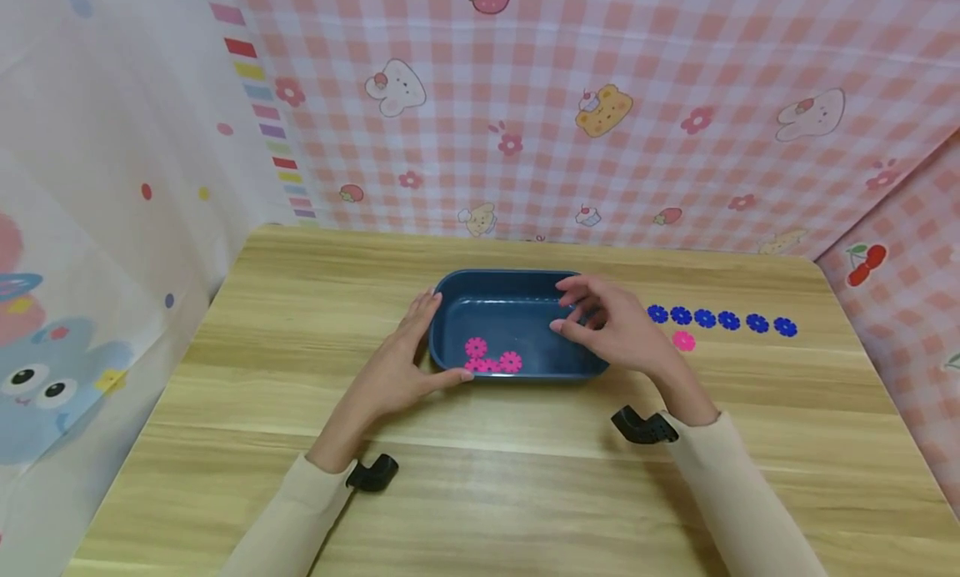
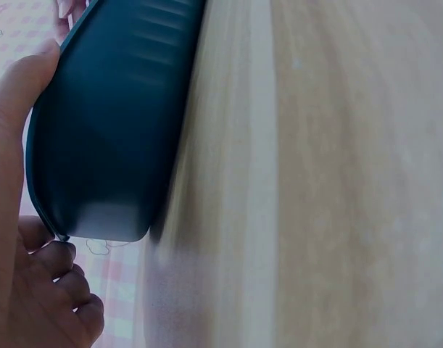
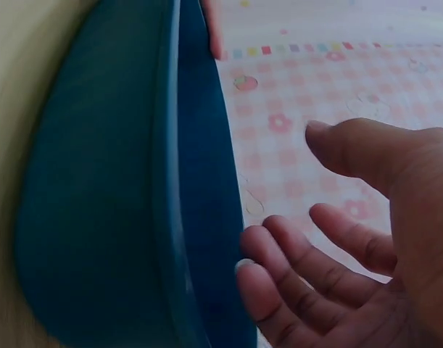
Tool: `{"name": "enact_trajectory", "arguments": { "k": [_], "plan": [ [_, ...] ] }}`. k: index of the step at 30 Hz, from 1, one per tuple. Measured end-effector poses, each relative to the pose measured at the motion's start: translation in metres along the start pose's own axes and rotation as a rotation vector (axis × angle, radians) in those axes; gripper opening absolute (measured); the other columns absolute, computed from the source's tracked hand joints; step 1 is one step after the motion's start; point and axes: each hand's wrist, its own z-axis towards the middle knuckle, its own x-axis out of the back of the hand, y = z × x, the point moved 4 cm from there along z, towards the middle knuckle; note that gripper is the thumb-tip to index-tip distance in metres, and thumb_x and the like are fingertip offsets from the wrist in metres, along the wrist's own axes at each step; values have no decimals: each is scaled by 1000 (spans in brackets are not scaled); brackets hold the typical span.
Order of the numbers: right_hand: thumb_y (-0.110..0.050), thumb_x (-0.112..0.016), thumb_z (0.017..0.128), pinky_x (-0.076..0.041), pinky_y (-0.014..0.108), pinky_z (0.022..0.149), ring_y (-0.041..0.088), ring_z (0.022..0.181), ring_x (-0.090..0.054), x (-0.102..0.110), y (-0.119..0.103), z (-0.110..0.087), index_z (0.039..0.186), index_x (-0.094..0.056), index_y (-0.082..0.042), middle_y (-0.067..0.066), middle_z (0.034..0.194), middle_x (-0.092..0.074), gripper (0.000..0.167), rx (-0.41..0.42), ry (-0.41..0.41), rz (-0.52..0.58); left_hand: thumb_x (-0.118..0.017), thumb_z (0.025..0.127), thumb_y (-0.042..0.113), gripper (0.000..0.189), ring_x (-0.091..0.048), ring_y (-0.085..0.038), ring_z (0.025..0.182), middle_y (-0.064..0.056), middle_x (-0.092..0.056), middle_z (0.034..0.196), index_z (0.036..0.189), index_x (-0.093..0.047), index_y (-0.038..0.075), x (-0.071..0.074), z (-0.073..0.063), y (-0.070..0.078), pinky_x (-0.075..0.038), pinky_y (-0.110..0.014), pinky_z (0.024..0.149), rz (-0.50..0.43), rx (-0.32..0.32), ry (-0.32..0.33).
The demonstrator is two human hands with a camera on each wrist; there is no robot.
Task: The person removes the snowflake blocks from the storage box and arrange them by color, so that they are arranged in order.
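A dark blue rectangular dish (image 1: 517,318) stands on the table, with several pink flower-shaped pieces (image 1: 511,362) lying at its near left corner. My left hand (image 1: 401,364) holds the dish's left end, thumb on the near rim and fingers along the outer side; the left wrist view shows that thumb (image 2: 32,76) on the rim. Over the dish's right end hovers my right hand (image 1: 618,323), fingers loosely bent and apart from the thumb. Nothing shows between those fingers in the right wrist view, where the hand (image 3: 352,268) is beside the dish wall (image 3: 98,181).
Right of the dish, several blue flower-shaped pieces (image 1: 704,318) form a row on the wooden table (image 1: 480,494). One pink flower-shaped piece (image 1: 683,341) lies just in front of the row. A pink checked cloth (image 1: 540,177) hangs behind the table's far edge.
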Motion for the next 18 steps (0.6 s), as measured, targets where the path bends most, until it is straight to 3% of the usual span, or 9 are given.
{"name": "enact_trajectory", "arguments": {
  "k": [5, 11, 18],
  "plan": [
    [-26, -76, 94, -58, 40, 84, 18, 95, -67, -17, -2, 9, 140, -55, -9, 12, 123, -68, 54, -13, -91, 2, -71, 74, 81, 119, -6, -15, 162, 9, -4, 175, 165, -6, 38, 0, 0, 0, -25, -55, 127, -2, 5, -5],
    [-26, -77, 93, -58, 33, 82, 14, 91, -66, -37, 0, 15, 140, -56, -10, 8, 120, -68, 53, 13, -163, -29, -75, 77, 74, 117, -7, -17, 162, 12, -3, 174, 165, -8, 38, -1, 0, 0, -25, -57, 127, -14, 14, -8],
    [-22, -78, 93, -56, 28, 76, 12, 86, -64, -57, 6, 23, 135, -60, -11, 7, 113, -69, 47, 21, -236, -33, -72, 75, 79, 118, -7, -17, 162, 12, -4, 174, 165, -8, 37, -1, 0, 0, -25, -58, 127, -22, 6, -3]
  ]
}}
